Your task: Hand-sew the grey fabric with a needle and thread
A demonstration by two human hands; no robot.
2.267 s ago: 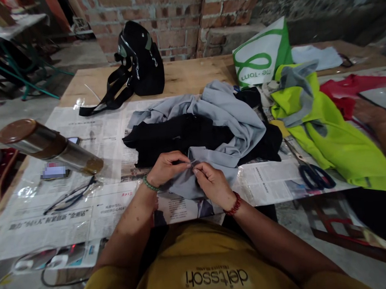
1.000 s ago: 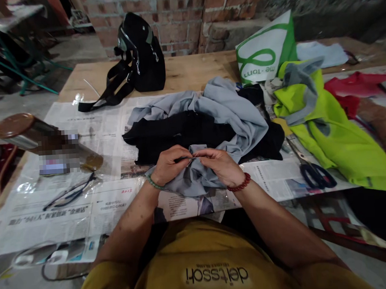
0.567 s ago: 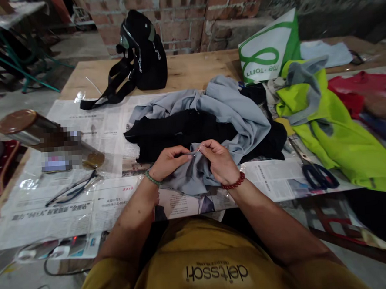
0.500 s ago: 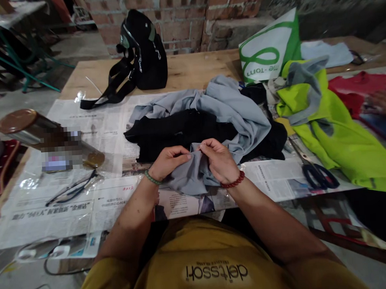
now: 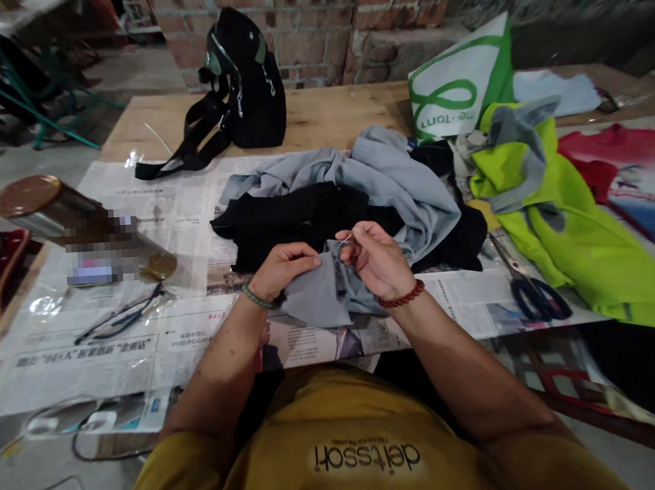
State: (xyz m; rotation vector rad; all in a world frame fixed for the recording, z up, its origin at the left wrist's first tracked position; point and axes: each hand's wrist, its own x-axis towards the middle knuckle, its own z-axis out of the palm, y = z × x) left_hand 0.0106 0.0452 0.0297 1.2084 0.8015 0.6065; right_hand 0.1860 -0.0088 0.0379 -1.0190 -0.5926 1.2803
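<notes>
My left hand (image 5: 284,268), with a green bead bracelet, pinches the edge of a grey cloth (image 5: 316,294) between thumb and forefinger. Beside it, my right hand (image 5: 378,260), with a dark red bead bracelet, closes its fingertips on a thin, pale needle (image 5: 346,239). The needle sits just above the cloth's edge; whether a thread runs from it is too fine to tell. Below both hands the cloth hangs down in folds over the newspaper. Directly behind lie a black garment (image 5: 304,218) and a larger grey garment (image 5: 413,188), heaped together.
Newspaper (image 5: 190,357) covers the wooden table. Scissors (image 5: 530,288) and a yellow-green vest (image 5: 575,222) lie right, with a red-and-blue shirt (image 5: 634,171) beyond. A white-green bag (image 5: 462,81) and black backpack (image 5: 256,87) stand behind. Glasses (image 5: 121,317) and a metal flask (image 5: 82,223) are left.
My right hand has lifted slightly up and right, away from the left, and the needle now shows in its fingertips. A hand at the far right has left the red shirt.
</notes>
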